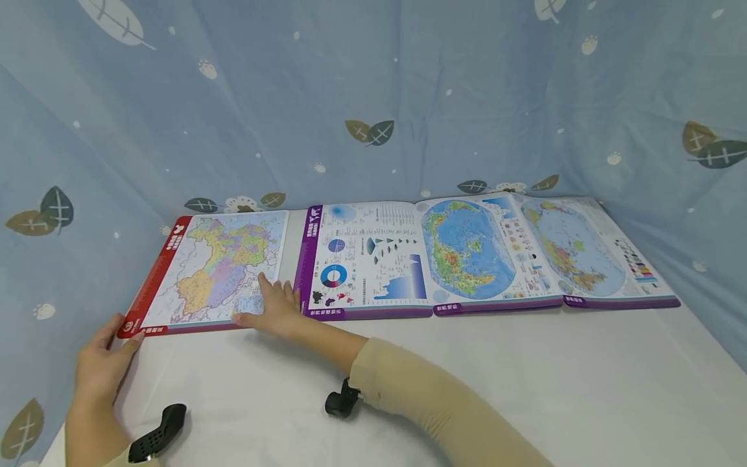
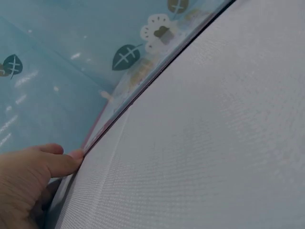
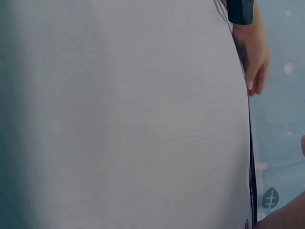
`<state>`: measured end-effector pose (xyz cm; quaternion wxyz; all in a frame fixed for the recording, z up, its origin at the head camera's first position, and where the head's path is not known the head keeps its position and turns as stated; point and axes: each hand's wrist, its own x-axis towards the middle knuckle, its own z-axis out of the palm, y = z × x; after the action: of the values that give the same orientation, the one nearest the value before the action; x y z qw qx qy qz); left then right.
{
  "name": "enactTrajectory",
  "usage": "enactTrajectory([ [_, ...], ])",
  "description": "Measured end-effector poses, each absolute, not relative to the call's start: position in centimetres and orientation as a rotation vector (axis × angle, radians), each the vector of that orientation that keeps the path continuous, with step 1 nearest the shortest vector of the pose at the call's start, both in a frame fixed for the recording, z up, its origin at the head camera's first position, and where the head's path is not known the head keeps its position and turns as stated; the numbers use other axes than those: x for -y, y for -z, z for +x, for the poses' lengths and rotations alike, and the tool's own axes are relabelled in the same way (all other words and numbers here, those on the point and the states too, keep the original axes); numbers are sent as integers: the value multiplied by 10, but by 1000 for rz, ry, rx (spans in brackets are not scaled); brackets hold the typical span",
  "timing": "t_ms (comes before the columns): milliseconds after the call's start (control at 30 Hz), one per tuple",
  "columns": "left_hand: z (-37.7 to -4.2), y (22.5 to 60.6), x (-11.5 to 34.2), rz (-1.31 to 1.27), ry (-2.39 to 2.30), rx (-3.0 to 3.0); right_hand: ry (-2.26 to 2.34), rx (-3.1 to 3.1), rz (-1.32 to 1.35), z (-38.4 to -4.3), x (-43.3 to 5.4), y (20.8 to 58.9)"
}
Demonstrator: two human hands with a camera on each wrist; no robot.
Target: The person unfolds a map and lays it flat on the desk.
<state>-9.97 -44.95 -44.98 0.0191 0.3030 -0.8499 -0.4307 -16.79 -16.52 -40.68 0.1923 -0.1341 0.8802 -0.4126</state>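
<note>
A red-bordered folding map (image 1: pixel 227 259) lies at the left of the white table, its sheet printed with a country in coloured regions. My left hand (image 1: pixel 99 366) holds its front left corner, thumb at the front edge and fingers at the left side. In the left wrist view the thumb (image 2: pixel 66 163) meets the map's thin edge. My right hand (image 1: pixel 274 308) rests spread over the front right corner of the same map, thumb at the front edge. Just right of those fingers lies a purple-bordered folding map (image 1: pixel 373 259), opened into several panels. The right wrist view shows mostly white tabletop.
The purple map's world panels (image 1: pixel 473 250) stretch rightward along the back of the table (image 1: pixel 362 402). A blue leaf-print cloth (image 1: pixel 373 97) hangs behind and at the left. Black wrist cameras (image 1: pixel 342 400) sit on both forearms.
</note>
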Motion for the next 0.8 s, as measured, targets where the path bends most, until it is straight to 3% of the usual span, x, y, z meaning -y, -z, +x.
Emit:
enactTrajectory([
  [300, -102, 453, 448, 975, 1404, 2560, 1853, -2015, -193, -166, 155, 409],
  [633, -102, 452, 450, 990, 1405, 2528, 2141, -1854, 29, -179, 159, 417],
  [800, -103, 449, 450, 1048, 1715, 2197, 2235, -1747, 58, -185, 156, 422],
])
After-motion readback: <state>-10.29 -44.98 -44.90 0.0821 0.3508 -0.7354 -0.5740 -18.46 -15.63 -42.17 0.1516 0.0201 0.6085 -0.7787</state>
